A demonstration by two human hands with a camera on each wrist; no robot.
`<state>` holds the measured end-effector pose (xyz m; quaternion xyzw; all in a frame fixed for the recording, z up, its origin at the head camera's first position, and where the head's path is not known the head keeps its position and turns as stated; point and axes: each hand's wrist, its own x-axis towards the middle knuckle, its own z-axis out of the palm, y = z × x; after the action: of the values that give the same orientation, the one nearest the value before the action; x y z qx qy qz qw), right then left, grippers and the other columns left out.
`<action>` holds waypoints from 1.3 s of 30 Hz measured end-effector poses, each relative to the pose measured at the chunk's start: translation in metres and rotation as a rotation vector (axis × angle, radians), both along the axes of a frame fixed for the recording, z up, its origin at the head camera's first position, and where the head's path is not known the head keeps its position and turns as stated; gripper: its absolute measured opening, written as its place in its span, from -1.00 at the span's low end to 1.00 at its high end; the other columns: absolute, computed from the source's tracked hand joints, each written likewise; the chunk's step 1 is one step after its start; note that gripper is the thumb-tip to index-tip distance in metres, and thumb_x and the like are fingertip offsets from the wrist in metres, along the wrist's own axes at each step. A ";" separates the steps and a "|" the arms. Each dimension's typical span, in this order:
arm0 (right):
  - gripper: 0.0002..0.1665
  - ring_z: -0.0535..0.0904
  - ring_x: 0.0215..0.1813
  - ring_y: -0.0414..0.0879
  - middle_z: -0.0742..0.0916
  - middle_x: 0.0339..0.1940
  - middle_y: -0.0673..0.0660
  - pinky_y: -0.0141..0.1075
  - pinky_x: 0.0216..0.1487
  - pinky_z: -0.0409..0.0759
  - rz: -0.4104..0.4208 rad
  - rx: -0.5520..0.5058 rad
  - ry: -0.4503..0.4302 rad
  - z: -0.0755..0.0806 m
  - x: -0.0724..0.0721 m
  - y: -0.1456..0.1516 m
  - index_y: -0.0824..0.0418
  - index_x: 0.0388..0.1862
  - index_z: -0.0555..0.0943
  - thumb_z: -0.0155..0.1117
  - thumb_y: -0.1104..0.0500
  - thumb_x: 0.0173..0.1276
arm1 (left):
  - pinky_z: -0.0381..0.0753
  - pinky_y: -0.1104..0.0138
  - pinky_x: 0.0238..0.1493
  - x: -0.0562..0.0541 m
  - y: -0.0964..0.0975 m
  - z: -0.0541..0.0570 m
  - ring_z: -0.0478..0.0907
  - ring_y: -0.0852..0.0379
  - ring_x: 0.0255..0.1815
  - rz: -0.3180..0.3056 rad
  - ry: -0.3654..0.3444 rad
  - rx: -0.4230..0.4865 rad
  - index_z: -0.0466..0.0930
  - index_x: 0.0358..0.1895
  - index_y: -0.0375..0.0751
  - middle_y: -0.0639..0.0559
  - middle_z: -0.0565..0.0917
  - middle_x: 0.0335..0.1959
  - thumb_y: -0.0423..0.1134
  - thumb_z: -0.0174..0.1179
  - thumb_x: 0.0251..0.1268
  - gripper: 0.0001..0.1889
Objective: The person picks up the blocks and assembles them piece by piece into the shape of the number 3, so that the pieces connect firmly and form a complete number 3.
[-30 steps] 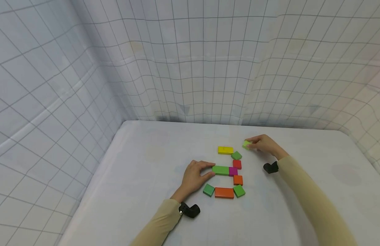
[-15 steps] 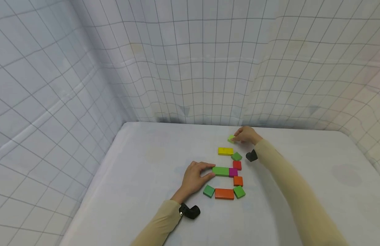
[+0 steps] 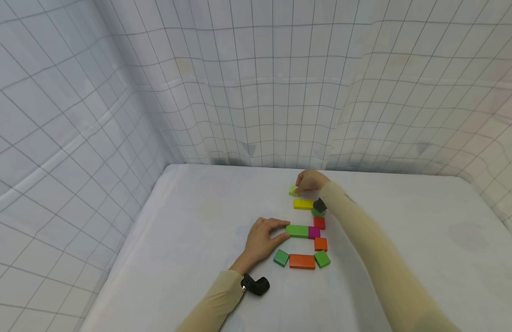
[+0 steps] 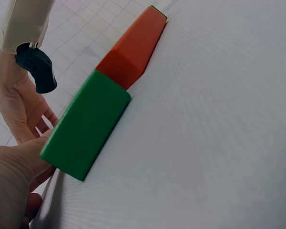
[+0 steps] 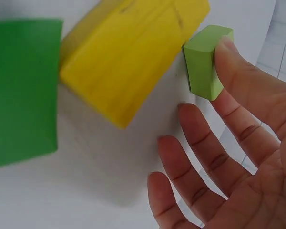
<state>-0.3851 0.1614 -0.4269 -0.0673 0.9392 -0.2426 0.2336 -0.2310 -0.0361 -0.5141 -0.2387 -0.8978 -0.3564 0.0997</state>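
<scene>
My right hand (image 3: 311,180) pinches a small light green block (image 5: 202,62) between thumb and index finger, at the left end of a yellow oblong block (image 3: 302,204). The other fingers are spread loosely. My left hand (image 3: 261,240) holds the left end of a long green block (image 3: 297,231), with thumb and index fingertip at its two corners. A purple block (image 3: 314,232) abuts that block's right end. Above and below the purple one stand a red block (image 3: 319,223) and an orange block (image 3: 320,244). A green block (image 3: 318,213) beside the yellow one is partly hidden by the right wrist camera.
Nearest me, a dark green block (image 3: 281,257), an orange-red oblong block (image 3: 302,262) and a green block (image 3: 322,258) form a bottom row. All lie on a white-covered table (image 3: 206,198). Grid-patterned white curtains (image 3: 256,92) enclose the back and sides.
My right hand has carried the light green block leftward, from right of the row, past the far side of the yellow block, to its left end. The left hand keeps its place.
</scene>
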 end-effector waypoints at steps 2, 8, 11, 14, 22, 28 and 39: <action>-0.73 0.32 -0.46 -0.14 0.47 -0.56 0.01 -0.31 -0.39 0.29 0.023 -0.008 -0.009 0.000 0.000 -0.004 0.20 -0.27 0.59 0.42 0.08 0.18 | 0.33 0.35 -0.23 0.000 0.000 0.000 0.34 0.24 -0.28 0.001 0.003 -0.001 0.67 0.04 0.08 0.26 0.65 -0.04 0.01 0.29 0.18 -0.65; -0.75 0.31 -0.39 -0.11 0.50 -0.44 0.02 -0.31 -0.37 0.26 0.038 -0.070 -0.058 -0.004 0.001 -0.012 0.19 -0.28 0.60 0.43 0.07 0.18 | 0.32 0.35 -0.23 0.000 0.000 -0.001 0.34 0.24 -0.28 0.001 0.004 0.001 0.67 0.04 0.08 0.26 0.65 -0.04 0.01 0.29 0.19 -0.65; -0.74 0.34 -0.29 -0.09 0.52 -0.35 0.04 -0.30 -0.29 0.27 0.016 -0.121 -0.098 -0.004 0.005 -0.014 0.19 -0.27 0.60 0.43 0.09 0.17 | 0.32 0.35 -0.23 -0.001 0.000 -0.001 0.34 0.24 -0.27 0.002 0.001 -0.001 0.67 0.04 0.08 0.27 0.65 -0.04 0.01 0.30 0.18 -0.65; -0.72 0.35 -0.27 -0.08 0.51 -0.34 0.07 -0.29 -0.25 0.26 0.005 -0.151 -0.132 -0.005 0.006 -0.014 0.18 -0.28 0.60 0.45 0.07 0.14 | 0.33 0.35 -0.23 -0.001 0.000 -0.001 0.34 0.24 -0.27 0.002 0.001 0.000 0.67 0.04 0.08 0.26 0.65 -0.04 0.01 0.30 0.18 -0.65; -0.75 0.35 -0.14 -0.03 0.53 -0.18 0.12 -0.27 -0.16 0.28 0.021 -0.224 -0.189 -0.007 0.010 -0.008 0.19 -0.24 0.60 0.43 0.11 0.17 | 0.32 0.36 -0.24 -0.001 0.002 0.000 0.34 0.24 -0.27 -0.005 -0.005 -0.004 0.66 0.05 0.09 0.27 0.64 -0.03 0.01 0.29 0.19 -0.65; -0.77 0.38 -0.19 -0.05 0.57 -0.26 0.10 -0.28 -0.15 0.32 0.043 -0.246 -0.203 -0.014 0.009 -0.007 0.18 -0.22 0.60 0.42 0.14 0.19 | 0.32 0.36 -0.24 -0.001 0.001 0.000 0.34 0.24 -0.27 -0.001 -0.006 -0.007 0.67 0.05 0.09 0.27 0.65 -0.03 0.02 0.29 0.19 -0.65; -0.79 0.39 -0.15 -0.05 0.63 -0.23 0.07 -0.27 -0.09 0.32 0.075 -0.240 -0.220 -0.012 0.012 -0.003 0.17 -0.25 0.60 0.42 0.14 0.19 | 0.33 0.34 -0.21 -0.002 0.002 -0.001 0.35 0.23 -0.25 -0.004 -0.020 -0.005 0.66 0.06 0.08 0.26 0.64 -0.02 0.03 0.27 0.21 -0.64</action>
<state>-0.3732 0.1584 -0.4387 -0.1025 0.8691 -0.3499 0.3342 -0.2331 -0.0344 -0.5154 -0.2373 -0.8991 -0.3568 0.0896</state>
